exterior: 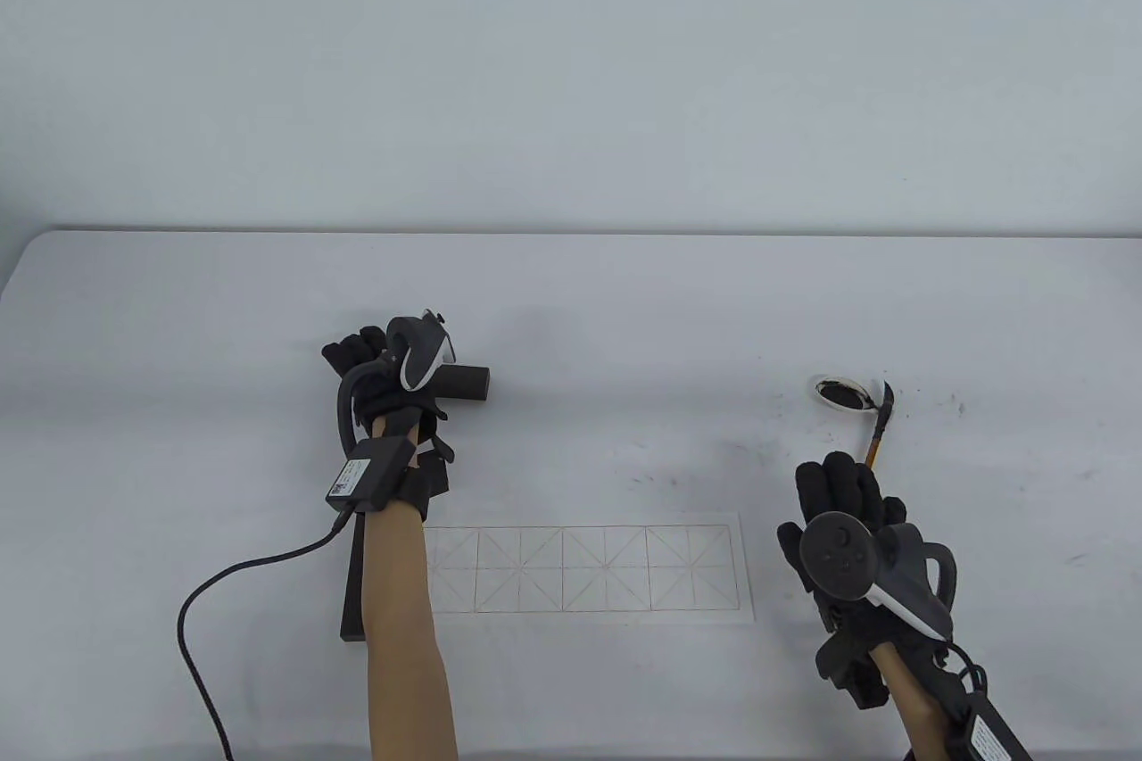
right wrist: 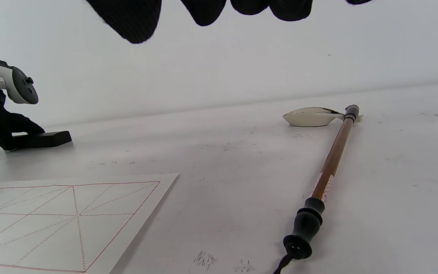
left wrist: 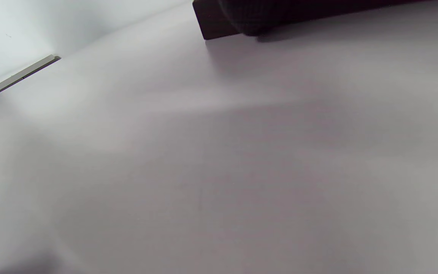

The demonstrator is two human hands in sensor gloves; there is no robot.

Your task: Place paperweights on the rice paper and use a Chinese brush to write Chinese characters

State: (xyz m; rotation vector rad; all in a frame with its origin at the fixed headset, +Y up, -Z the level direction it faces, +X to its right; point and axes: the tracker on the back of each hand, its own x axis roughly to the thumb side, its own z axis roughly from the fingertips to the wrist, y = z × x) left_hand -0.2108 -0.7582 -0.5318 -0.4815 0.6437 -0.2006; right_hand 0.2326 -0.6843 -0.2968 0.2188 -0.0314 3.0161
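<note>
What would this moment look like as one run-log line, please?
left hand: holds paperweight | second paperweight: at paper's left end | right hand: open above brush | characters: none

I find no legible text, brand name or number in any view. A label (exterior: 347,476) sits on the black module strapped to the left forearm in the table view; its print is too small for me to read. A second label (exterior: 988,739) is on the module at the right forearm, equally unreadable. The rice paper (exterior: 589,569) carries only a printed red grid of squares with dotted diagonals, with no characters in them.
</note>
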